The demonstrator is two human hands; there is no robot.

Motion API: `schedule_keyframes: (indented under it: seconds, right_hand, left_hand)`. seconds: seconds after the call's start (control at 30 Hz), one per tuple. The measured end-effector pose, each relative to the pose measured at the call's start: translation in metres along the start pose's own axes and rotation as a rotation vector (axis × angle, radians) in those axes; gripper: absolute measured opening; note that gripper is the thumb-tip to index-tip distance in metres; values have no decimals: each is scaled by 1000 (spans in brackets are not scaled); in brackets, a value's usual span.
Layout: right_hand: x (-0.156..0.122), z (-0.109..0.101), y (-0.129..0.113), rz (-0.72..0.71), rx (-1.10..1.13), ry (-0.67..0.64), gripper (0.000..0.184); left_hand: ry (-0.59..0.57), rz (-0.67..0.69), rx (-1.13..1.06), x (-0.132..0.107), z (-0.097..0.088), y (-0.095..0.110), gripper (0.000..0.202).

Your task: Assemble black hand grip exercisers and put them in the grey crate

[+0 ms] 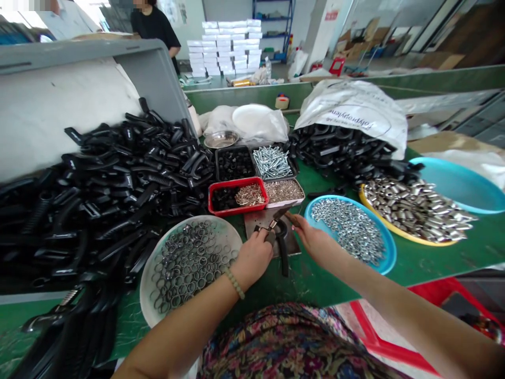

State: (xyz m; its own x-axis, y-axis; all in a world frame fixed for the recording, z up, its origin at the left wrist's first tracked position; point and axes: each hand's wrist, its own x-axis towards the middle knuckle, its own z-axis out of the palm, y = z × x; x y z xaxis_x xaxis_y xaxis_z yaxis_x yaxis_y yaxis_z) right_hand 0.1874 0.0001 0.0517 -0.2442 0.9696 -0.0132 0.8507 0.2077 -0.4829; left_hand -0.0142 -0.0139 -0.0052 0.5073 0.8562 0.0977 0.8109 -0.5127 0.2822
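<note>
Near the middle of the bench, my left hand (256, 255), with a bead bracelet at the wrist, is closed on a small silver metal piece (272, 225) with dark parts beside it. Opposite it, my right hand (311, 234) grips a tool with a brown handle (292, 218); its dark end reaches toward the metal piece, and its exact kind is unclear. Between the hands a curved black handle (283, 255) lies partly over a flat metal plate (294, 247). Left of my left hand is a pale bowl of metal rings (145, 295).
Black handles (130, 173) spill from a grey crate (155, 68) at left. Ahead stand a red tray (236, 211) and small boxes of fasteners. To the right are a blue basin of small metal parts (390, 255), a yellow basin of metal sleeves (418, 240) and a white sack (351, 100).
</note>
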Motion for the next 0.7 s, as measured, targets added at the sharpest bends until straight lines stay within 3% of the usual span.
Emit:
schedule_keyframes:
  seconds: [0.17, 0.3, 0.4, 0.53, 0.63, 0.7]
  right_hand:
    - [-1, -6, -6, -17, 10, 80, 42]
    - [-1, -3, -6, -17, -30, -41, 39]
    - [-1, -2, -4, 11, -22, 85, 41]
    - [-7, -8, -6, 14, -55, -70, 40]
    - [-19, -8, -9, -44, 16, 55, 43]
    - [-25, -4, -10, -25, -16, 20, 44]
  left_hand:
    - [20, -6, -35, -1, 0, -1, 21]
    - [-26, -32, -43, 2, -2, -1, 20]
    - [-37, -51, -62, 3, -1, 3, 20]
    - [-36, -144, -126, -2, -6, 4, 19]
    - [94, -218, -241, 6, -28, -9, 30]
    - [231, -254, -254, 29, -49, -23, 35]
